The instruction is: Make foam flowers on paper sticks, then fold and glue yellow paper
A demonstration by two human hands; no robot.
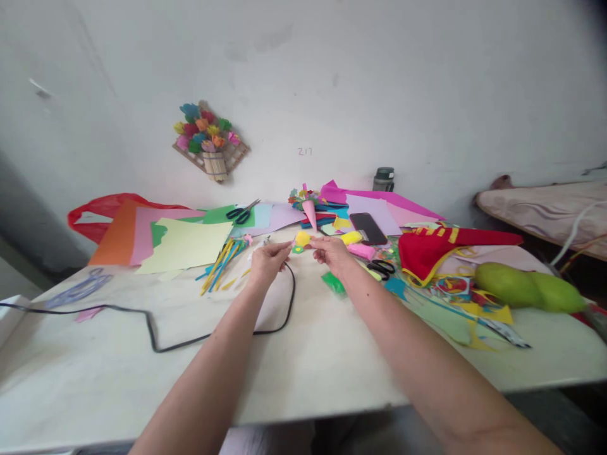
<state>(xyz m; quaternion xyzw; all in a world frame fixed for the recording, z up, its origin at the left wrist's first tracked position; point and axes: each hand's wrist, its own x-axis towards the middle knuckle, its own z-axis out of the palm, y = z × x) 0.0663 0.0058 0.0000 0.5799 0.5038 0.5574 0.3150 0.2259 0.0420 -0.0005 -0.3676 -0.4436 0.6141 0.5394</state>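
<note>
Item: small yellow paper piece (302,239), one, between the fingers of both hands above the surface (327,354); fine shape blurred. A scrap of green (298,249) showed just below it; whether joined, could not be told.

Left hand (266,264): thumb and finger pinched together at the piece's left edge, the exact contact too blurred to make out. Right hand (332,251): fingers closed on its right edge, the lower ones curled and partly hidden.

Black cord (190,342): cut off at the picture's left edge, passed out of sight at the left forearm, reappeared, and curved up to the left fingers, where its end was lost.

Left of the fingers: yellow and blue strips (219,264), lower ends near the left wrist; pale yellow sheet (190,243), covering parts of other sheets.

Beyond the fingers: pink paper cone (309,213) with many-coloured bits at its top, too small to tell apart.

Right of the fingers: dark phone (368,228); black-handled scissors (381,270), blades hard to make out; green packet (333,284), partly hidden by the right forearm; red cloth (427,251), yellow-edged.
</note>
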